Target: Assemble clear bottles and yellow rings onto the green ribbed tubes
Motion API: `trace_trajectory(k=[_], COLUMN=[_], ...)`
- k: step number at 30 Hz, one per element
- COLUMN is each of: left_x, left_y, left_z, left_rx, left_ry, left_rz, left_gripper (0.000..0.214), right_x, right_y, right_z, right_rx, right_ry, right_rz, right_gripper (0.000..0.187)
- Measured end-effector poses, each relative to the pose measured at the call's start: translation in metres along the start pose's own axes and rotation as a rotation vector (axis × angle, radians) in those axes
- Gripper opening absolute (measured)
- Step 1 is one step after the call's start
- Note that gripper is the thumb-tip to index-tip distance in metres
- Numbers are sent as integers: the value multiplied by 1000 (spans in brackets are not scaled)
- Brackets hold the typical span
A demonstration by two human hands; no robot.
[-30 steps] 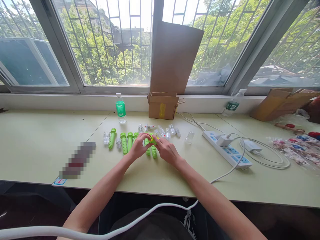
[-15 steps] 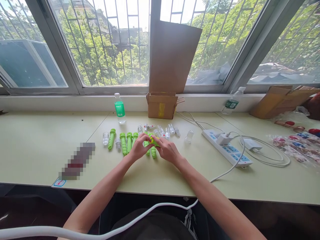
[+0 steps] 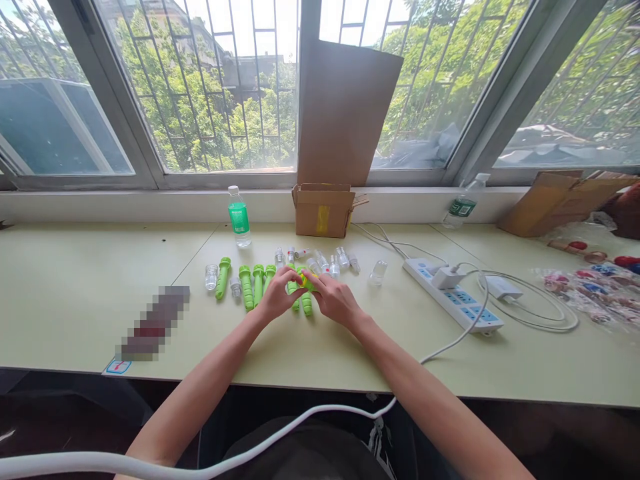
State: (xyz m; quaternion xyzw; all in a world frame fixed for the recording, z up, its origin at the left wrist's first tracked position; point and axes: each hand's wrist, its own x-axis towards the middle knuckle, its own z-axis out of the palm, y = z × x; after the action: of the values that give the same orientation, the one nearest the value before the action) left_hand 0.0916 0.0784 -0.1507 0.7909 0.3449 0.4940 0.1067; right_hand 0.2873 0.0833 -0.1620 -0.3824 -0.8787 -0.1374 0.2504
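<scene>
Yellow-green piece (image 3: 308, 283), one: gripped by the fingers of your left hand (image 3: 277, 292) and right hand (image 3: 338, 303), mid-worktop (image 3: 320, 353). Green tubes (image 3: 247, 289), several: lying beneath and left.

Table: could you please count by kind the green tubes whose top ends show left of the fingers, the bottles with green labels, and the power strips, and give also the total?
Green tubes in that group: 4
Bottles with green labels: 2
Power strips: 1
Total: 7
</scene>
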Motion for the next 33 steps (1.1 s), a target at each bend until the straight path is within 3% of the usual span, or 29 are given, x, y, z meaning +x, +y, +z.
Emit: trace_trajectory(k=[23, 33], left_x=[-1, -1], left_y=[1, 3], left_z=[1, 1], left_rx=[61, 47], left_ry=[13, -13], left_rz=[54, 39], left_gripper=[11, 17], right_x=[0, 0], right_y=[-2, 0], right_z=[-7, -8], right_rx=[168, 290], right_ry=[24, 91], right_rz=[33, 49], right_gripper=[65, 63])
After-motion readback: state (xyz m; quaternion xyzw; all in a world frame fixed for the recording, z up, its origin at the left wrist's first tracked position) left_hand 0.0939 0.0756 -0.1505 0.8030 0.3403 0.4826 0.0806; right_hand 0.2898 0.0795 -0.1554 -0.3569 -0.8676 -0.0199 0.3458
